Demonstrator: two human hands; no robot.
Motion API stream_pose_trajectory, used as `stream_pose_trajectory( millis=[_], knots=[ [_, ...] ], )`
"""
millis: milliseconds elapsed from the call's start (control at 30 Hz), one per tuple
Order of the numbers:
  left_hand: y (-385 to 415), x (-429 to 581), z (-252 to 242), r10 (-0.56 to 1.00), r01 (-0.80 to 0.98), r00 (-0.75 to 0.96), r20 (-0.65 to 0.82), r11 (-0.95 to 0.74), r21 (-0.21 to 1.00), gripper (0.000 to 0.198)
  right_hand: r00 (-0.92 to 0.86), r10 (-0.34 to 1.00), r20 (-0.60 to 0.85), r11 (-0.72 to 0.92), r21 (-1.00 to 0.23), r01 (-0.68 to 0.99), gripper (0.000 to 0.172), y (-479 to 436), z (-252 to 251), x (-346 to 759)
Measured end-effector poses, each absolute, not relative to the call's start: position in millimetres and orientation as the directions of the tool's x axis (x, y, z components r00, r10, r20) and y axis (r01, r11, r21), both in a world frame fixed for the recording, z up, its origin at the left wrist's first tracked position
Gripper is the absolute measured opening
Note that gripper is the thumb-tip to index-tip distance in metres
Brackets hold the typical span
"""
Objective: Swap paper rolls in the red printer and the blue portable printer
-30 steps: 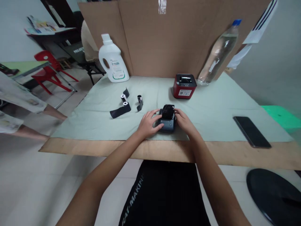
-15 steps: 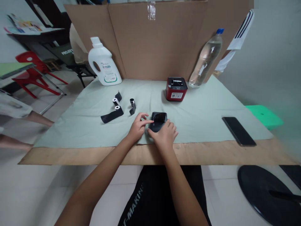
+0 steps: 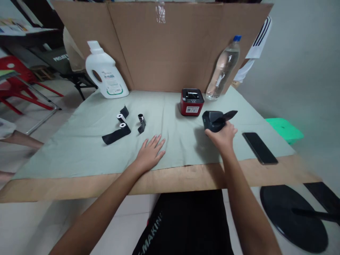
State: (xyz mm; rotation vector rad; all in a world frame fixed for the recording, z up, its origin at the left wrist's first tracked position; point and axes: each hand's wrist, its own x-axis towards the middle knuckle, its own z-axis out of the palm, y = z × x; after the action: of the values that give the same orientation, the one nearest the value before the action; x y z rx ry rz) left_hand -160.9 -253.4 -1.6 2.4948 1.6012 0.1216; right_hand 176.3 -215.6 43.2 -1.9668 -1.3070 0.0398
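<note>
My right hand [image 3: 223, 136] grips a small dark grey printer [image 3: 212, 120] and holds it up above the pale green cloth [image 3: 79, 148]; a strip of black paper sticks out of it to the right. My left hand [image 3: 150, 154] lies flat on the cloth with its fingers spread, holding nothing. Three small rolls of black paper [image 3: 120, 125] lie to the left of that hand, partly unwound. A red and black printer [image 3: 191, 102] stands further back, close to the cardboard wall.
A white jug [image 3: 104, 72] and a clear water bottle [image 3: 222, 71] stand against the cardboard screen [image 3: 164, 49]. A black phone [image 3: 259, 147] lies at the right near the table's front edge. A black round stool [image 3: 294, 216] is at lower right. Another person's arm [image 3: 23, 141] shows at the left.
My right hand has lifted the dark printer from the middle of the cloth and carried it right. My left hand let go of it and now rests flat.
</note>
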Motion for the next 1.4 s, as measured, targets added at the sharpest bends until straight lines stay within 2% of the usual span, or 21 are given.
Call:
stream_pose_trajectory(
  millis=[100, 400, 467, 533, 600, 633, 667, 733, 800, 867, 933, 1000, 1033, 1133, 1167, 1233, 1300, 1400],
  knots=[
    [-255, -161, -3, 0.906, 0.896, 0.422, -0.046, -0.409, 0.173, 0.063, 0.524, 0.803, 0.283, -0.308, -0.556, 0.772, 0.084, -187, 48, 229],
    [-253, -162, -6, 0.908, 0.899, 0.419, -0.014, -0.412, 0.149, 0.061, 0.575, 0.804, 0.152, -0.418, -0.544, 0.728, 0.079, -156, 32, 273],
    [-253, -162, -6, 0.908, 0.898, 0.418, -0.016, -0.411, 0.156, 0.061, 0.580, 0.808, 0.101, -0.441, -0.549, 0.710, 0.086, -155, 32, 274],
    [-253, -163, -8, 0.907, 0.891, 0.421, -0.007, -0.412, 0.189, 0.061, 0.600, 0.796, 0.079, -0.461, -0.562, 0.686, 0.105, -157, 37, 273],
    [-253, -167, -9, 0.908, 0.877, 0.420, 0.010, -0.408, 0.251, 0.060, 0.623, 0.766, 0.161, -0.435, -0.584, 0.685, 0.122, -162, 46, 269],
    [-252, -169, -9, 0.912, 0.870, 0.410, 0.022, -0.399, 0.290, 0.060, 0.616, 0.748, 0.250, -0.387, -0.590, 0.709, 0.123, -166, 52, 266],
    [-250, -171, -7, 0.920, 0.864, 0.390, 0.039, -0.380, 0.329, 0.060, 0.587, 0.727, 0.356, -0.316, -0.586, 0.746, 0.118, -170, 58, 262],
    [-241, -172, 2, 0.947, 0.856, 0.312, 0.070, -0.312, 0.411, 0.059, 0.477, 0.671, 0.568, -0.120, -0.553, 0.825, 0.096, -176, 68, 250],
    [-221, -163, 21, 0.974, 0.829, 0.214, 0.080, -0.224, 0.512, 0.057, 0.371, 0.614, 0.696, 0.107, -0.540, 0.835, 0.073, -172, 72, 233],
    [-188, -140, 44, 0.985, 0.735, 0.158, 0.070, -0.165, 0.658, 0.058, 0.361, 0.605, 0.710, 0.299, -0.622, 0.723, 0.057, -154, 69, 214],
    [-143, -104, 65, 0.987, 0.537, 0.141, 0.082, -0.145, 0.831, 0.052, 0.414, 0.672, 0.614, 0.394, -0.770, 0.502, 0.052, -123, 61, 194],
    [-93, -62, 77, 0.989, 0.250, 0.136, 0.057, -0.090, 0.964, 0.041, 0.516, 0.745, 0.422, 0.332, -0.906, 0.263, 0.055, -86, 49, 179],
    [-70, -42, 78, 0.994, 0.118, 0.108, 0.032, -0.045, 0.992, 0.038, 0.544, 0.780, 0.310, 0.271, -0.950, 0.153, 0.058, -68, 43, 174],
    [-14, 5, 67, 0.999, -0.142, 0.002, -0.043, 0.043, 0.989, 0.029, 0.520, 0.850, 0.084, 0.146, -0.986, -0.078, 0.062, -29, 27, 164],
    [-3, 15, 60, 0.999, -0.211, 0.010, -0.047, 0.048, 0.976, 0.028, 0.465, 0.882, 0.077, 0.143, -0.984, -0.109, 0.063, -23, 23, 163],
    [10, 25, 48, 0.998, -0.310, 0.045, -0.034, 0.046, 0.950, 0.029, 0.315, 0.936, 0.160, 0.199, -0.975, -0.095, 0.067, -22, 17, 161],
    [12, 28, 40, 0.997, -0.372, 0.079, -0.014, 0.042, 0.927, 0.037, 0.205, 0.937, 0.283, 0.291, -0.957, -0.011, 0.078, -30, 15, 159],
    [-2, 23, 39, 0.996, -0.420, 0.092, -0.001, 0.040, 0.907, 0.048, 0.167, 0.910, 0.379, 0.359, -0.923, 0.137, 0.092, -47, 20, 158]
  ],
)
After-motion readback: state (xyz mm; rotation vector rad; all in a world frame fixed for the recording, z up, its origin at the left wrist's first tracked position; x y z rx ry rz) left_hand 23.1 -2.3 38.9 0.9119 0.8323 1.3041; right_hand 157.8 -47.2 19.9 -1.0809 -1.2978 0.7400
